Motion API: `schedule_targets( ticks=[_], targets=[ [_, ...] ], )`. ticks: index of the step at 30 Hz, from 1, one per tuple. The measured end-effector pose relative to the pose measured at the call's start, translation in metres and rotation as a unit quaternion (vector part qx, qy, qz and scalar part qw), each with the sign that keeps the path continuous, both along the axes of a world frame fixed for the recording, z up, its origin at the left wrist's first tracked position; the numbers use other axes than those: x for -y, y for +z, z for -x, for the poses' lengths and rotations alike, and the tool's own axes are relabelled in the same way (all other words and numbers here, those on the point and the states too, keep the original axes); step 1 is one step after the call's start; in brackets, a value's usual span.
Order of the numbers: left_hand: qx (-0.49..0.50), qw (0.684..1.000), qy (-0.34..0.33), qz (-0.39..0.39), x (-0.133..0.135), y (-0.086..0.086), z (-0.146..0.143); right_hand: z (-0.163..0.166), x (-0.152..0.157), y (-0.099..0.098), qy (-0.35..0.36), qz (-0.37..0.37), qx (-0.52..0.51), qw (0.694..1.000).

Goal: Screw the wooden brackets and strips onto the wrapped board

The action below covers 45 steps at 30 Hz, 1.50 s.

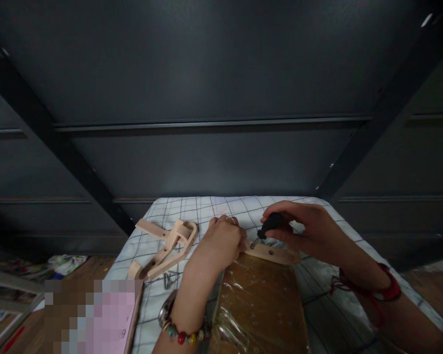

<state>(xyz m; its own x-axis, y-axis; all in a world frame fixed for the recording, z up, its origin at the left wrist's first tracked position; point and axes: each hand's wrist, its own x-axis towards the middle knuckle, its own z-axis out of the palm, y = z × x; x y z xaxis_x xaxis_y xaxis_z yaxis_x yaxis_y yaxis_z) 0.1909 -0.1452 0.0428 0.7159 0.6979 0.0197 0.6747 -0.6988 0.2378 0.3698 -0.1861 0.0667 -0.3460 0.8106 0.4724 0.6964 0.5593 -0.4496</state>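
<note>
My right hand [295, 223] grips the black handle of a screwdriver [271, 225]. The screwdriver's tip reaches down to a hole in a pale wooden piece [271, 253], which has another dark hole farther right. My left hand [227, 241] is closed on the left end of that wooden piece; its fingertips are partly hidden. The piece lies at the far end of a brown box wrapped in clear tape [260, 305]. To the left of my left hand, several pale wooden parts [170, 248] lie in a loose pile, some with holes.
A white checked cloth [206, 204] covers the table. Small metal hardware [169, 280] lies near the wooden parts. A pink-covered item [112, 319], partly blurred out, is at the left edge. Behind the table rises a dark panelled wall [214, 157].
</note>
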Motion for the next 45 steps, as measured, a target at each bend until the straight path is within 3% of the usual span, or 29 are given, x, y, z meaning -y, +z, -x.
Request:
schedule_targets(
  ticks=[8,13,27,30,33,37,45],
  targets=[
    [-0.006,1.0,-0.003,-0.009,-0.001,-0.001,0.0,0.005,-0.003,-0.002,-0.055,-0.003,-0.029,0.998],
    [-0.003,1.0,0.006,0.003,0.001,0.001,-0.001,0.011,-0.004,-0.008,-0.05,-0.032,-0.042,0.997],
    [0.007,1.0,0.006,-0.007,0.001,0.001,0.0,0.019,0.0,-0.02,-0.101,-0.168,0.064,0.978],
    [0.006,1.0,0.014,-0.002,0.002,0.002,0.001,0.016,0.004,-0.014,-0.066,-0.131,0.07,0.987],
    [0.008,1.0,0.006,0.009,0.002,0.002,0.001,0.011,0.01,-0.003,0.019,-0.074,0.099,0.992],
    [0.013,1.0,0.005,0.012,0.001,0.001,0.001,0.006,0.017,0.007,0.086,-0.057,0.118,0.988],
    [0.011,1.0,0.009,0.007,0.001,0.0,0.001,0.009,0.007,-0.001,0.025,-0.066,0.026,0.997]
  ],
)
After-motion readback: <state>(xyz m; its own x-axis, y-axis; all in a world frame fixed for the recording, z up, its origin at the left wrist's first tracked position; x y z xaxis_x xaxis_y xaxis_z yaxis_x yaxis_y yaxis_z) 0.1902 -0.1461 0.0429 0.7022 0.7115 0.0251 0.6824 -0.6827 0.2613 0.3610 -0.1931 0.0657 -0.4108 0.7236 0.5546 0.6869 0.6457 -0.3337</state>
